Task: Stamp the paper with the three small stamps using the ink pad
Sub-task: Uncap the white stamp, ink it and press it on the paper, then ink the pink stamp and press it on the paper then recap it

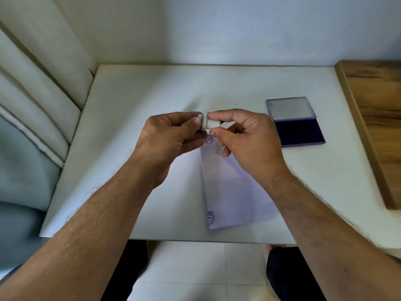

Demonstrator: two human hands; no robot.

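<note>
Pinching a small white cylindrical stamp [210,123] between them, left hand [171,137] and right hand [245,135] hold it above the bench's [130,94] middle, likely separating pieces.

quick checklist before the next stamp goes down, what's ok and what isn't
1. Ink pad lid open, dark pad exposed: ok.
2. Stamp in hand: ok, left hand and right hand both pinch it above the paper.
3. Stamp face inked: cannot tell, face is turned sideways between the fingers.
4. Free space on paper: ok, two round prints only, along its left edge.
5. Paper flat on the table: ok.
6. Other two stamps within reach: cannot tell, none visible.
</note>
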